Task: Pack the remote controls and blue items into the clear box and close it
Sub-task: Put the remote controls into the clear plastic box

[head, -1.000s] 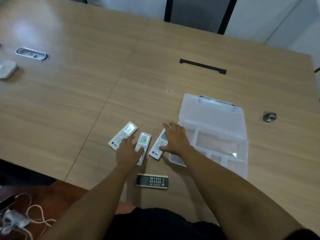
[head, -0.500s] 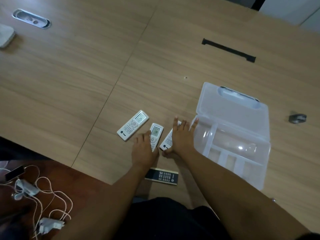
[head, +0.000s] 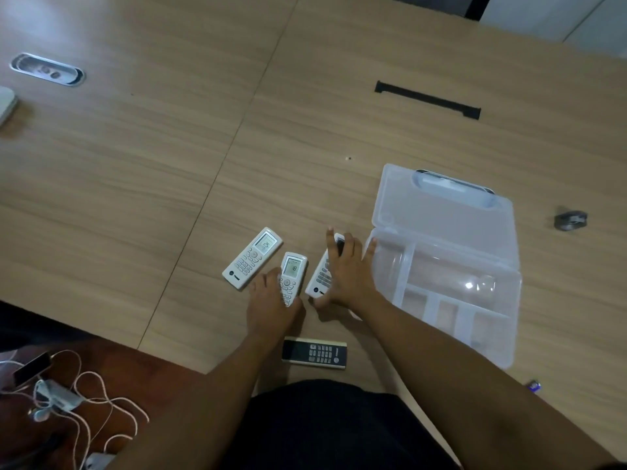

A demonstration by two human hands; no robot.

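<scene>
Three white remote controls lie side by side near the table's front edge. The left remote (head: 252, 257) lies free. My left hand (head: 271, 305) clasps the lower end of the middle remote (head: 292, 273), thumb on one side and fingers on the other. My right hand (head: 349, 271) lies spread over the right remote (head: 320, 281), thumb at its lower end. A black remote (head: 314, 353) lies crosswise closer to me. The clear box (head: 492, 320) stands open on the right, its compartments bare and its lid (head: 441, 215) folded back. A small blue item (head: 534, 385) lies beyond my right forearm.
A small dark object (head: 570, 220) sits to the right of the box. A black slot (head: 427, 100) and an oval cable port (head: 47, 69) are set into the wooden table. White cables and a charger (head: 57, 398) lie on the floor at lower left.
The view tilted down and shifted. My right hand slid further over the right remote with its fingers spread toward the box. My left hand stays on the middle remote.
</scene>
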